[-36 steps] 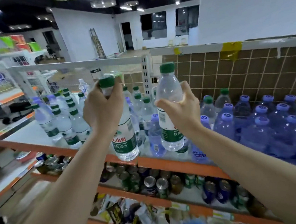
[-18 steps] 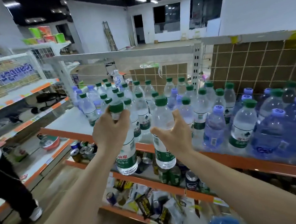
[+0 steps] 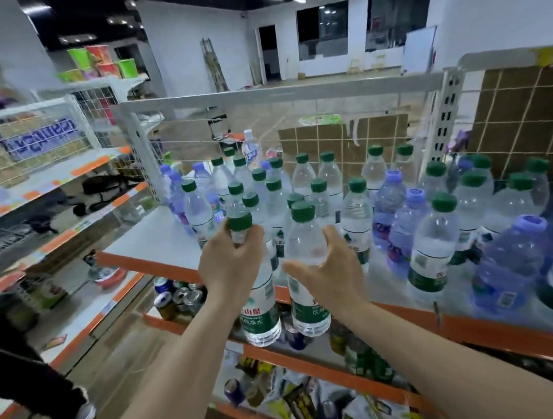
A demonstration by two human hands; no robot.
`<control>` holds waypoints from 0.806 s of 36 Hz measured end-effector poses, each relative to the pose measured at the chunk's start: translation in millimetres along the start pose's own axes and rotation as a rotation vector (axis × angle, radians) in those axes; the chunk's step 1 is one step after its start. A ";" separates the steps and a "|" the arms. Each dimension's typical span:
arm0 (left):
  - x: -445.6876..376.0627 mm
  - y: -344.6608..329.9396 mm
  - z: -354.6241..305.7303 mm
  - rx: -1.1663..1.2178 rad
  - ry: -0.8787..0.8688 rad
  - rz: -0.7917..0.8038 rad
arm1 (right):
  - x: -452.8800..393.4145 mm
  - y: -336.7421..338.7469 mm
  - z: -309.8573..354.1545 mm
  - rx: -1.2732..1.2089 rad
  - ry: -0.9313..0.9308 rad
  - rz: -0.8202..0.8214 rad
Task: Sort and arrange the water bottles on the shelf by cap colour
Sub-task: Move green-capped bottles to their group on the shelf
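Each grip is closed round a green-capped water bottle: the left hand (image 3: 231, 264) wraps its fingers round the neck and shoulder of the left bottle (image 3: 259, 312), just under its green cap (image 3: 240, 220), with the back of the hand toward the camera and the lower labelled half of the bottle hanging clear below the wrist. The right hand (image 3: 335, 270) grasps the right bottle (image 3: 307, 292) more loosely round its clear upper body, thumb across the near side and fingers curving round the far side, so the cap (image 3: 302, 210) and shoulder stand free above the hand. The two bottles are upright, side by side and nearly touching, held in front of the orange front edge of the top shelf (image 3: 139, 232), with their bases lower than the shelf surface. On that shelf stand many more bottles: a cluster of green-capped bottles (image 3: 315, 180) runs across the middle and back, a few purple-capped bottles (image 3: 177, 190) stand at the far left, and more purple-capped ones (image 3: 396, 207) are mixed among green caps toward the right, where a large tinted bottle (image 3: 507, 258) stands near the front edge. The near left part of the shelf surface is bare white. Below it, a lower shelf holds cans (image 3: 173, 298), and lower still lie snack packets (image 3: 302, 404). At the far left edge another person's dark trouser leg and shoe (image 3: 83, 416) show on the floor.
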State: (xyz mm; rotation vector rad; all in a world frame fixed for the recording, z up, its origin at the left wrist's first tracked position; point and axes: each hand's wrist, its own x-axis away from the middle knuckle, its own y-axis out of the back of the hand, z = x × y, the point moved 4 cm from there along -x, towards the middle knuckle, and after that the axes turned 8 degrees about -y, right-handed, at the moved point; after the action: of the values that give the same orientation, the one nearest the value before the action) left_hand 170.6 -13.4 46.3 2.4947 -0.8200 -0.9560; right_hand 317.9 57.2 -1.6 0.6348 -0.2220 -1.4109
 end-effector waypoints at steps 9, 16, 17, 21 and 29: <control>-57.9 28.7 60.7 0.004 -0.009 -0.053 | -21.7 -71.7 45.2 -0.026 0.047 0.103; -110.0 58.1 127.5 0.061 -0.002 -0.153 | -37.6 -137.3 76.4 0.023 0.054 0.212; -118.5 61.9 135.7 0.052 0.003 -0.164 | -38.8 -147.5 82.5 0.030 0.053 0.222; -154.2 74.2 164.8 0.027 -0.028 -0.159 | -45.4 -191.3 106.9 0.023 0.041 0.208; -235.5 78.5 238.0 0.085 -0.094 0.009 | -71.1 -277.9 145.3 0.029 -0.056 0.159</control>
State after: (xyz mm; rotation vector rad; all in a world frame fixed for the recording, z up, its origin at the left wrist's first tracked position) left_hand -167.7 47.1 31.7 2.5317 -0.9180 -1.0632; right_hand -2.8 77.1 -15.5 0.5889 -0.3302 -1.2751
